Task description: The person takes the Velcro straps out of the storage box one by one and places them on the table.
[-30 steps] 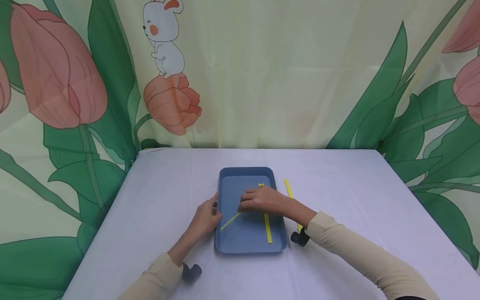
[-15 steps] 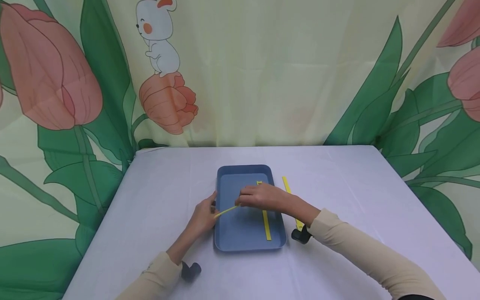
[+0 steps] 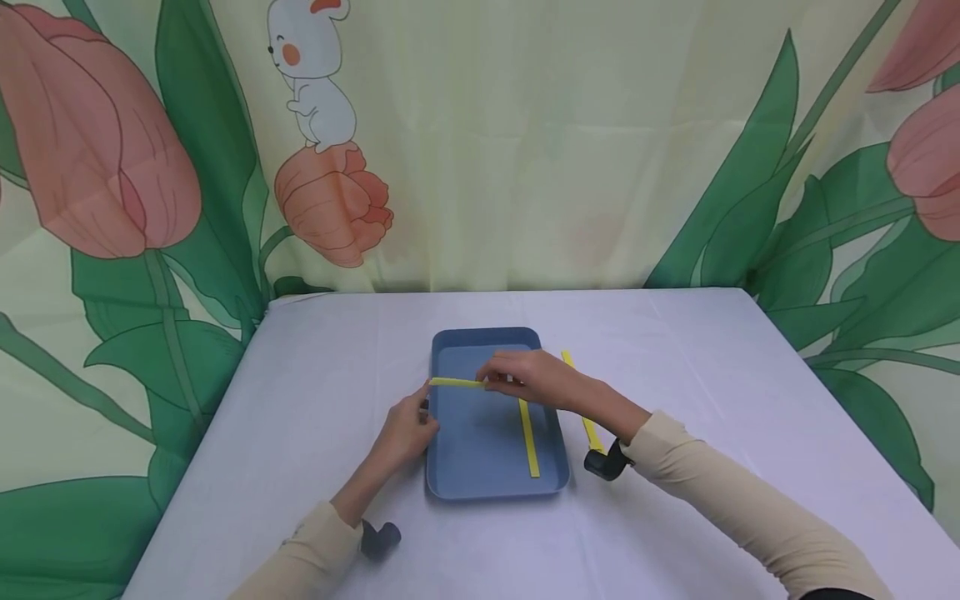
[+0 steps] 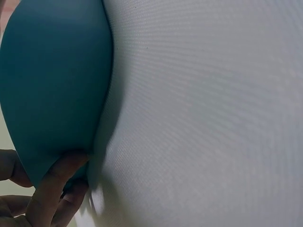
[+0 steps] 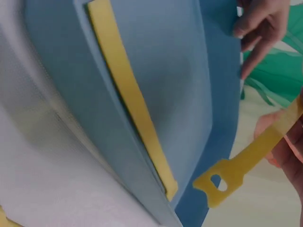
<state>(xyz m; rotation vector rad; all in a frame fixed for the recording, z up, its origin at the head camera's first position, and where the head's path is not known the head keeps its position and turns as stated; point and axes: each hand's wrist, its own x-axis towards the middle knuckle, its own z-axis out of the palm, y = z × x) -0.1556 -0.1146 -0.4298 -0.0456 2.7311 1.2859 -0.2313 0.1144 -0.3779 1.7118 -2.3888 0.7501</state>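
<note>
A yellow hook-and-loop cable tie [image 3: 457,382], with a slotted head [image 5: 222,183], is pinched by my right hand [image 3: 525,375] above the blue tray [image 3: 480,475]. It points left, its far end near the tray's left rim. A second yellow tie [image 5: 135,101] lies lengthwise along the tray's right side, its far part hidden by my right hand in the head view. My left hand [image 3: 407,429] touches the tray's left rim from outside, and in the left wrist view its fingers [image 4: 47,189] rest against the outer wall.
Another yellow tie [image 3: 592,435] lies on the white-covered table [image 3: 675,367] to the right of the tray, partly behind my right wrist. A curtain [image 3: 510,167] with printed tulips hangs behind the table's back edge.
My right hand has swung the held tie from slanting down-left to nearly level and higher over the tray. My left hand stays at the left rim, its index finger stretched further forward.
</note>
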